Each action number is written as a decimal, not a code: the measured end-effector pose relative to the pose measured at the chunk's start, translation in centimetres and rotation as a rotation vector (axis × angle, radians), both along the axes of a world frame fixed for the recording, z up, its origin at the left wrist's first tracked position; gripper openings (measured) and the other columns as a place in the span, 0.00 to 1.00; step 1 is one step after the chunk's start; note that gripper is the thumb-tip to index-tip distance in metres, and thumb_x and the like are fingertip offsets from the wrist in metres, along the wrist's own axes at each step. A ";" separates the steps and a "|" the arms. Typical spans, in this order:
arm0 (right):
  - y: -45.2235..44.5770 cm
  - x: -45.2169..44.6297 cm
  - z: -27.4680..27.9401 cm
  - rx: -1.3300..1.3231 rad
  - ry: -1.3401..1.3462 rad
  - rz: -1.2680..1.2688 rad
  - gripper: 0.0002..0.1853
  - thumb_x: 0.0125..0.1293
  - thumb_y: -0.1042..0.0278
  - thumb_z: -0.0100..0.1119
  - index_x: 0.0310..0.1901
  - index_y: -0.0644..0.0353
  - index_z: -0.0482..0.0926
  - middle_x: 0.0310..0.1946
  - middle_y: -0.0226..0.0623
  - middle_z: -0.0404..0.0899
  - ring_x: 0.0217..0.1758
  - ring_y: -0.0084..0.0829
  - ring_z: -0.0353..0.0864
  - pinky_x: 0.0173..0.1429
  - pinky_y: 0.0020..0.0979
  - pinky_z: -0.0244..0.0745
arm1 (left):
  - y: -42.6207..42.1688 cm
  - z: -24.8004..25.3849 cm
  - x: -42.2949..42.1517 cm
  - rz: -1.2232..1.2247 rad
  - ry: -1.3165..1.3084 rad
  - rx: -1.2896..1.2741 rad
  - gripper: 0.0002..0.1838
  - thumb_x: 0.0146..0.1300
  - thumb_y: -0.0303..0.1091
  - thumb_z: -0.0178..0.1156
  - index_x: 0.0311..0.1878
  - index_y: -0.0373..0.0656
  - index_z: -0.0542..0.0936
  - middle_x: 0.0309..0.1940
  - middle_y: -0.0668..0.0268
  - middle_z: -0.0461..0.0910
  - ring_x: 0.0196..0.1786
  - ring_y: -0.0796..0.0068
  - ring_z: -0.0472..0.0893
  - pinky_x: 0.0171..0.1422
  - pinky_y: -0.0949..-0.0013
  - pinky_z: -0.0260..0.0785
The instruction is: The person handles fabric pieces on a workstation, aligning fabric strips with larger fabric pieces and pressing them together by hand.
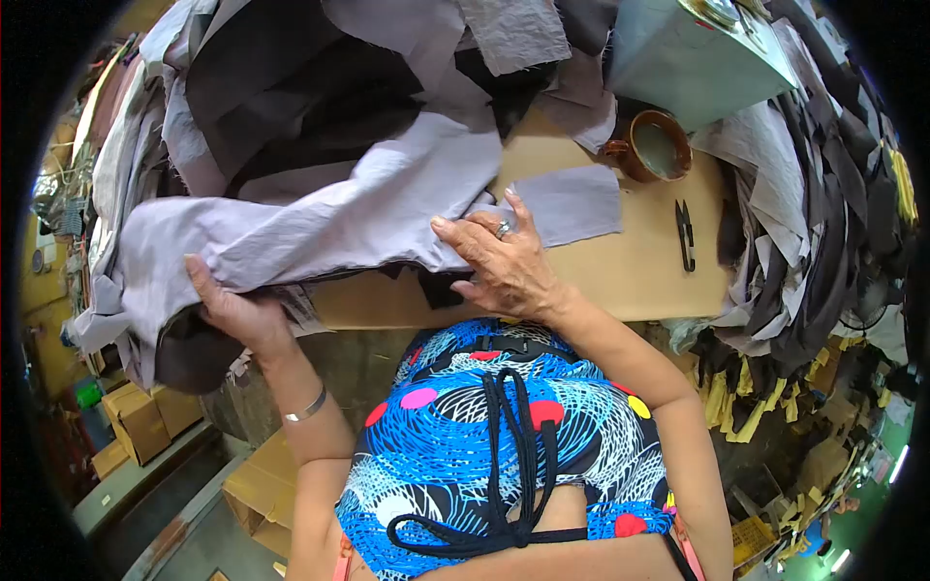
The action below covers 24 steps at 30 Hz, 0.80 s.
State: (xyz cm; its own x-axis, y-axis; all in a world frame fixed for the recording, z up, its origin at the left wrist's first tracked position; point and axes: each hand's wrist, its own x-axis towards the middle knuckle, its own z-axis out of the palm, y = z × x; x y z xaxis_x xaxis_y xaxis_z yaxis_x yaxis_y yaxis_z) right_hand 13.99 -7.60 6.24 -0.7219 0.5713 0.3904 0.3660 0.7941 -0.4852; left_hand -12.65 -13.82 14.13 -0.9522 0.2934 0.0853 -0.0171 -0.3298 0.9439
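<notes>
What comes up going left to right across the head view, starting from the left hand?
Left hand, right hand, black snips, hanging yellow strips.

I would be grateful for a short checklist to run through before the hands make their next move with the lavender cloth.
1. Left hand has a grip on the lavender cloth: ok, thumb on top, fingers largely underneath.
2. Right hand is in contact with the fabric: ok, though whether it pinches anything: cannot tell.
3. Lavender cloth lies smooth: not ok, it is creased and bunched.
4. Black snips are out of the way: ok, lying apart on the table.
5. Brown mug is safely away from fabric: not ok, it stands close to loose pieces, which seems a spill risk.
6. Underside layers are aligned: cannot tell, hidden.
</notes>
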 end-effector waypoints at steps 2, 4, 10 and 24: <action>-0.1 -0.1 -0.3 -0.032 -0.041 0.003 0.49 0.40 0.58 0.70 0.68 0.49 0.58 0.43 0.29 0.73 0.51 0.28 0.72 0.69 0.55 0.43 | -0.1 -0.3 0.0 -0.111 -0.081 0.155 0.19 0.62 0.39 0.56 0.49 0.33 0.75 0.48 0.61 0.76 0.48 0.69 0.75 0.55 0.65 0.68; -0.1 0.0 -0.3 -0.055 -0.031 0.018 0.50 0.40 0.56 0.71 0.68 0.49 0.58 0.44 0.29 0.73 0.52 0.28 0.72 0.70 0.56 0.41 | -0.6 -1.2 -1.7 -0.090 -0.086 0.141 0.20 0.62 0.42 0.55 0.50 0.35 0.76 0.45 0.58 0.78 0.48 0.63 0.77 0.56 0.62 0.68; 0.2 1.6 0.0 -0.101 0.184 -0.079 0.40 0.50 0.56 0.65 0.66 0.51 0.61 0.55 0.28 0.72 0.54 0.31 0.73 0.72 0.54 0.40 | -5.5 5.8 -12.4 0.507 0.641 -0.626 0.15 0.60 0.24 0.53 0.49 0.29 0.78 0.31 0.52 0.81 0.29 0.67 0.80 0.39 0.64 0.75; 3.1 8.0 0.2 -0.897 1.118 -0.526 0.29 0.66 0.76 0.43 0.69 0.58 0.49 0.47 0.42 0.75 0.48 0.27 0.73 0.59 0.32 0.66 | 3.5 -7.0 3.1 -0.790 1.890 -0.731 0.03 0.47 0.26 0.57 0.27 0.45 0.76 0.33 0.62 0.72 0.35 0.65 0.73 0.36 0.65 0.66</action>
